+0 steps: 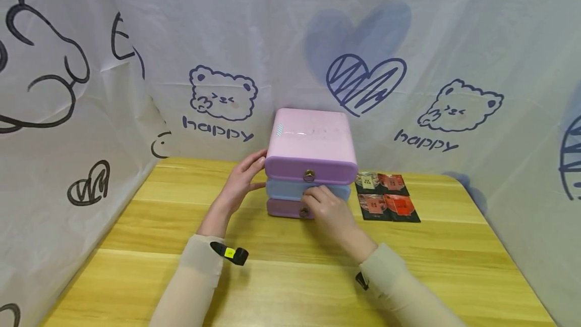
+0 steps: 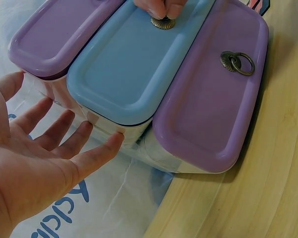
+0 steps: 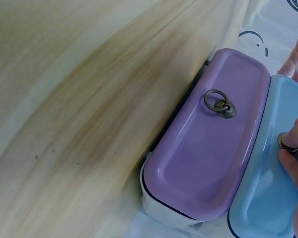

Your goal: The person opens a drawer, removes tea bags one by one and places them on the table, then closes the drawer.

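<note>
Pinch grip on a three-drawer cabinet. For good working of the blue drawer, as judged here: pinch close to the mount, keep any pull square to the front, avoid twisting, and brace the side lightly against dragging or tipping. Right hand: thumb and fingertips together, clamped on the brass handle of the blue drawer; ring mostly hidden by the fingers. Just above the grip: upper purple drawer. Just below: lower purple drawer, with ring handle free. Left of the grip, beside the cabinet: left hand, fingers spread apart, clamped on nothing, fingertips at the side wall; contact of each finger impossible to tell. Right of the grip, near the cabinet: four cards, flat on the table.
</note>
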The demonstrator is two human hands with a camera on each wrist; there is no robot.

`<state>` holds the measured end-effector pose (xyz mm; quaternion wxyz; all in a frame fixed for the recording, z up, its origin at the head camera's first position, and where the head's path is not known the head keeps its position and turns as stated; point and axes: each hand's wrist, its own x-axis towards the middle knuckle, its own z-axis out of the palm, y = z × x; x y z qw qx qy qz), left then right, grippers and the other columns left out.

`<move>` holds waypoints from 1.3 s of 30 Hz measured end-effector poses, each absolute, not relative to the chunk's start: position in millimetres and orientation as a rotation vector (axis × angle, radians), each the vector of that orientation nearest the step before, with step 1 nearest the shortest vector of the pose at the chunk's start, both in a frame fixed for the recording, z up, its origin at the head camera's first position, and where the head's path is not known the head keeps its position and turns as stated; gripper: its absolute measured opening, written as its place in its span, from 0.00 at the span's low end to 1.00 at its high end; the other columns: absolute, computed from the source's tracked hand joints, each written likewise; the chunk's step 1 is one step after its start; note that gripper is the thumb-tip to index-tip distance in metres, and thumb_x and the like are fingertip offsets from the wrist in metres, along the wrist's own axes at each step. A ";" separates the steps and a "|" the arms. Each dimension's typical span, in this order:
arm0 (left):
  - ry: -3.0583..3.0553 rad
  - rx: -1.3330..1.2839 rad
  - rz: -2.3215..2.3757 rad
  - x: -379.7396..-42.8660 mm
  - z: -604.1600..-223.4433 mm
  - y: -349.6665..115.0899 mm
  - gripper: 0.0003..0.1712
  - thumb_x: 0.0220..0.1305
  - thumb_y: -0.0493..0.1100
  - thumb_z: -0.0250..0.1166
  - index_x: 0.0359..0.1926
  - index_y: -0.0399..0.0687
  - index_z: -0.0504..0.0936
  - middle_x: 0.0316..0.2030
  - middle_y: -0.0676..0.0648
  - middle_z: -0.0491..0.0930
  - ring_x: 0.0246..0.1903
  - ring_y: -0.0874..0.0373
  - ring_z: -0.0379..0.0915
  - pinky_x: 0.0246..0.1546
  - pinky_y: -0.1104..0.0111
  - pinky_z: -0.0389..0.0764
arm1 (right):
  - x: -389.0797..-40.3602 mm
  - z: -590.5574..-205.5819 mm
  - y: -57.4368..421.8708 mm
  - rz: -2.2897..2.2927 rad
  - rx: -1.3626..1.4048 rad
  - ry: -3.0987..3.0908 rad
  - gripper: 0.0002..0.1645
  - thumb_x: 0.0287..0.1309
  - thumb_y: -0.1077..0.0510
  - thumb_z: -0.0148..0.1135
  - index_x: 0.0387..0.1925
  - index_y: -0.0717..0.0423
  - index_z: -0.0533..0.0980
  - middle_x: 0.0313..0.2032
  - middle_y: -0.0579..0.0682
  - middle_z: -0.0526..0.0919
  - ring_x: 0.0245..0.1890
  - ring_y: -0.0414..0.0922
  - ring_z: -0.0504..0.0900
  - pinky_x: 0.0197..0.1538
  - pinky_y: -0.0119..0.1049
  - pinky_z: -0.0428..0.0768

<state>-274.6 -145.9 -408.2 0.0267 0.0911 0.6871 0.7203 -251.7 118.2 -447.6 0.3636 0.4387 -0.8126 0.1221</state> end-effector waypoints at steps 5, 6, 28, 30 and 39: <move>2.128 0.280 2.229 -273.8 -408.8 -145.4 0.32 0.82 0.54 0.53 0.79 0.49 0.64 0.77 0.43 0.62 0.75 0.45 0.59 0.64 0.42 0.76 | -252.3 -449.0 117.4 0.293 1.135 -2.045 0.08 0.56 0.68 0.74 0.38 0.59 0.86 0.42 0.52 0.85 0.39 0.48 0.84 0.37 0.34 0.87; 2.129 0.280 2.228 -273.8 -408.9 -145.5 0.32 0.82 0.54 0.53 0.79 0.49 0.64 0.77 0.43 0.62 0.75 0.44 0.59 0.64 0.42 0.76 | -252.2 -449.3 117.5 0.291 1.138 -2.045 0.08 0.57 0.69 0.74 0.38 0.59 0.86 0.43 0.52 0.85 0.39 0.48 0.84 0.37 0.34 0.87; 2.130 0.291 2.221 -272.6 -410.1 -146.6 0.34 0.81 0.55 0.53 0.80 0.48 0.63 0.78 0.42 0.61 0.75 0.44 0.58 0.64 0.42 0.76 | -245.9 -453.2 124.6 0.129 1.193 -2.069 0.16 0.56 0.67 0.75 0.47 0.59 0.86 0.50 0.55 0.84 0.48 0.50 0.84 0.42 0.36 0.88; 2.131 0.292 2.223 -272.8 -409.9 -146.4 0.34 0.81 0.55 0.53 0.79 0.48 0.63 0.78 0.42 0.61 0.75 0.44 0.58 0.64 0.42 0.76 | -244.8 -453.2 125.1 0.100 1.212 -2.067 0.16 0.56 0.68 0.74 0.48 0.58 0.86 0.50 0.54 0.84 0.49 0.50 0.84 0.47 0.36 0.88; 2.125 0.296 2.225 -273.9 -409.4 -145.5 0.33 0.81 0.55 0.53 0.79 0.48 0.63 0.78 0.42 0.61 0.75 0.44 0.58 0.64 0.42 0.76 | -238.5 -459.4 124.5 -0.032 1.330 -2.122 0.13 0.63 0.66 0.67 0.49 0.55 0.87 0.51 0.50 0.85 0.52 0.48 0.82 0.54 0.39 0.85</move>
